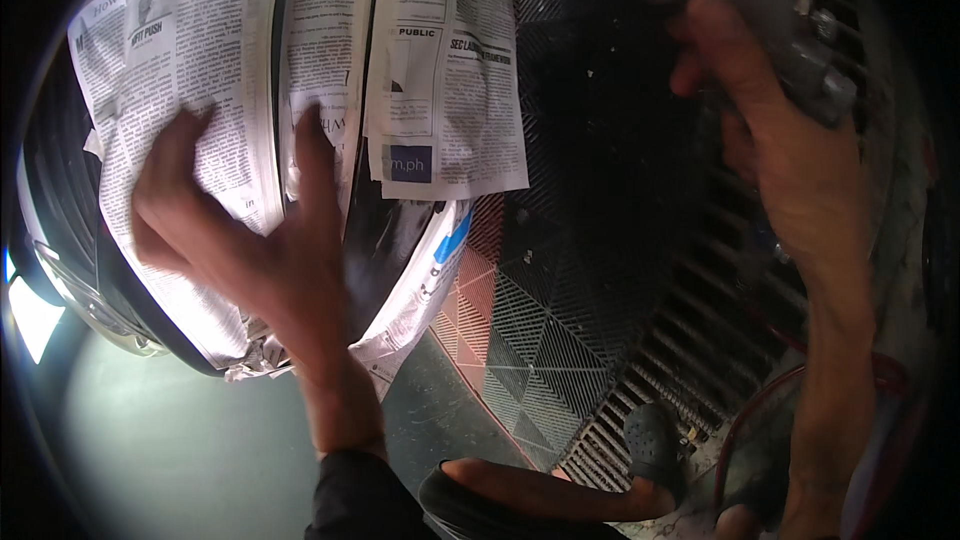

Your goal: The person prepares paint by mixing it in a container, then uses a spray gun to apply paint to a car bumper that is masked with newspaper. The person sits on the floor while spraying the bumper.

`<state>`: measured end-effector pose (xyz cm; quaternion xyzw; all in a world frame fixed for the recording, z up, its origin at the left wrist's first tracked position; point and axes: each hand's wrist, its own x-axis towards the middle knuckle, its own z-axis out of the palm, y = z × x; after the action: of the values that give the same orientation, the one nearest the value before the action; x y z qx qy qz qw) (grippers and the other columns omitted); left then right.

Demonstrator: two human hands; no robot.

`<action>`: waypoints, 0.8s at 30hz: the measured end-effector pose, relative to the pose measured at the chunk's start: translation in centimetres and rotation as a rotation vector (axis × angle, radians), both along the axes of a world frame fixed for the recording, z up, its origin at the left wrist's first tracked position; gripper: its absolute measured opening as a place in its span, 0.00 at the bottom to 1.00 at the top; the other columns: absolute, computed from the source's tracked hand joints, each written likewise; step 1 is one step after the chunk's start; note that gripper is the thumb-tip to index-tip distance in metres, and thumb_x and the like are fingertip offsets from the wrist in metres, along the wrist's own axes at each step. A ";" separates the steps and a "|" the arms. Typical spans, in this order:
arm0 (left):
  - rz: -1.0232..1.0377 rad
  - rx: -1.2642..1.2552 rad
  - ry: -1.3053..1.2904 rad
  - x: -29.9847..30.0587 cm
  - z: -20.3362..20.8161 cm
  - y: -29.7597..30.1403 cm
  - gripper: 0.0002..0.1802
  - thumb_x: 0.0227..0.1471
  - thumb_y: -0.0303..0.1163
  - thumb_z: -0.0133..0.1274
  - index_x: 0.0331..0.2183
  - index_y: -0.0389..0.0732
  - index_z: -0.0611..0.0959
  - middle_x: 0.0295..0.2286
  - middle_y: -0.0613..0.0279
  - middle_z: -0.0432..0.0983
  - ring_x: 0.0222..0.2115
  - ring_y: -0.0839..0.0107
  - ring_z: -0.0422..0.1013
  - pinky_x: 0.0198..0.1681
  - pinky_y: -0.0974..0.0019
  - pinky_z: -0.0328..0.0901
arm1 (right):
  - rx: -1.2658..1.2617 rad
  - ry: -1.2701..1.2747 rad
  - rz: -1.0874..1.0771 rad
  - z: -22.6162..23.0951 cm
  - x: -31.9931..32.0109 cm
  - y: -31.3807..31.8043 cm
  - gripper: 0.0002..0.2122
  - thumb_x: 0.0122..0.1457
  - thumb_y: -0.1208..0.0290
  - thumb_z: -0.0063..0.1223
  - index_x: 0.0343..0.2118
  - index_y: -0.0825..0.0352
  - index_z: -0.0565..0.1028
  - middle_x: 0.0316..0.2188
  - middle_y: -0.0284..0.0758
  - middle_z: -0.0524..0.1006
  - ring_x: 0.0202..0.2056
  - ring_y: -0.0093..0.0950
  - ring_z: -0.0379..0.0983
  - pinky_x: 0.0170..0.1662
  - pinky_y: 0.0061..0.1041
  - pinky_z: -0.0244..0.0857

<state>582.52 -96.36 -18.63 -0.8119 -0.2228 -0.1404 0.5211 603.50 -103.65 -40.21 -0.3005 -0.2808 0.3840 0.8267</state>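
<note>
My left hand (255, 240) hovers with its fingers spread over sheets of newspaper (215, 100) and holds nothing. The sheets lie over a dark, curved vehicle part (375, 250), with black strips showing between them. At the upper right, my right hand (775, 130) is closed around what looks like a spray gun (820, 70), greyish with metallic knobs. Shadow and blur hide much of its outline. It is held away from the paper, above the dark floor.
Ribbed floor tiles (545, 330) in dark grey and red lie below, beside a slatted drain grate (690, 340). A red hose (745, 415) curves at the lower right near my foot in a dark clog (650, 440). A bright lamp (35, 320) glows at the left.
</note>
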 end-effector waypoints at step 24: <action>-0.004 0.123 0.298 -1.2 4.7 6.5 0.49 0.48 0.53 0.73 0.69 0.65 0.72 0.72 0.51 0.58 0.77 0.41 0.39 0.75 0.25 0.37 | -0.007 0.027 0.002 -0.7 -1.2 -0.9 0.21 0.69 0.55 0.68 0.55 0.67 0.83 0.38 0.30 0.85 0.31 0.15 0.74 0.34 0.18 0.67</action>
<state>581.29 -89.83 -13.96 -0.7907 -0.1323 -0.0329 0.5968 602.32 -104.55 -40.87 -0.2980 -0.2687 0.3900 0.8288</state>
